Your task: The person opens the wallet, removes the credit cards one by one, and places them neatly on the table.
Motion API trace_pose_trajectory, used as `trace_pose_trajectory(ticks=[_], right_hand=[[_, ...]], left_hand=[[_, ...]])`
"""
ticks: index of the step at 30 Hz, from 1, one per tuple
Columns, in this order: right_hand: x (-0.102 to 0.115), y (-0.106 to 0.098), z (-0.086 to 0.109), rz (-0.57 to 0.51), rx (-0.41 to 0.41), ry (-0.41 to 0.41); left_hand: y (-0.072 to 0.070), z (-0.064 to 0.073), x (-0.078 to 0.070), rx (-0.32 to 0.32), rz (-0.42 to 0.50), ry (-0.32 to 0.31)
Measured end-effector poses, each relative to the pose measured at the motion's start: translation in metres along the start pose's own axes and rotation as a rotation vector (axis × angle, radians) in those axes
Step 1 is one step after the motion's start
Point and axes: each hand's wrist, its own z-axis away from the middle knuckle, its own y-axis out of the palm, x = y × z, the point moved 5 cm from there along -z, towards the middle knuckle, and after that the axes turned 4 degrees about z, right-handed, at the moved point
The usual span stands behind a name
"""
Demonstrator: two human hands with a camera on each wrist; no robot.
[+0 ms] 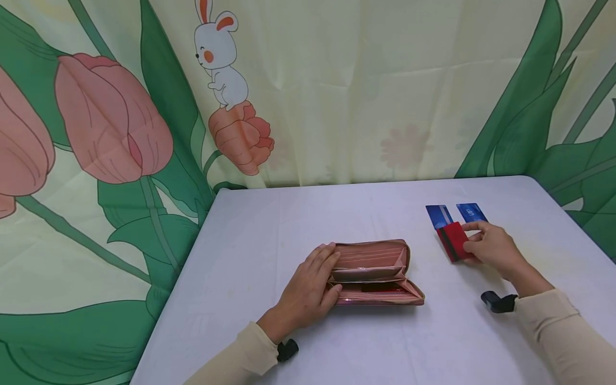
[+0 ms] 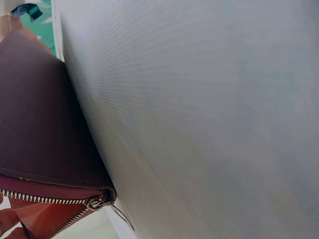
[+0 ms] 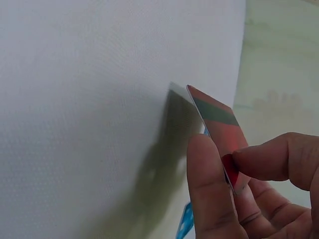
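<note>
A pink zip-around wallet (image 1: 372, 252) lies spread open on the white-covered table, showing card slots and a middle divider. My left hand (image 1: 305, 289) holds its left side, fingers over the back panel and thumb at the front edge. Something red and dark (image 1: 380, 287) shows inside the front pocket. To the right, my right hand (image 1: 498, 251) pinches a red card (image 1: 451, 241) with a dark stripe between thumb and fingers. In the right wrist view the card (image 3: 222, 130) is tilted above the table. The left wrist view shows the wallet's zipper (image 2: 50, 199) along one edge.
Two blue cards lie on the table (image 1: 240, 240) just beyond the red one: a left card (image 1: 437, 215) with a pale stripe, and a right card (image 1: 471, 212) with white lettering. A curtain (image 1: 337, 107) printed with tulips and a rabbit hangs behind the table's far edge.
</note>
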Motion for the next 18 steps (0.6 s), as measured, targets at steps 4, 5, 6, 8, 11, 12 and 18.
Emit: trace_pose_trajectory(ticks=[4,5,6,8,11,12,18], right_hand=[[-0.004,0.002,-0.001,-0.002,0.004,0.024],[-0.005,0.002,-0.001,-0.001,0.003,0.031],[-0.007,0.003,-0.002,0.003,0.001,0.041],[-0.009,0.004,-0.003,0.012,-0.006,0.057],[-0.012,0.005,-0.003,0.034,-0.014,0.075],[-0.012,0.005,-0.004,0.044,-0.015,0.08],[-0.011,0.003,-0.003,0.176,-0.024,0.083]], left_hand=[[0.0,0.0,0.0,0.006,0.006,-0.006],[0.0,0.0,0.0,0.008,0.008,-0.008],[0.0,0.001,0.001,0.011,0.007,-0.01],[0.0,0.001,0.0,0.011,0.006,-0.012],[0.0,0.001,0.0,0.002,0.005,-0.007],[-0.001,0.001,0.0,-0.003,0.004,-0.003],[-0.001,0.001,-0.001,-0.005,0.003,0.0]])
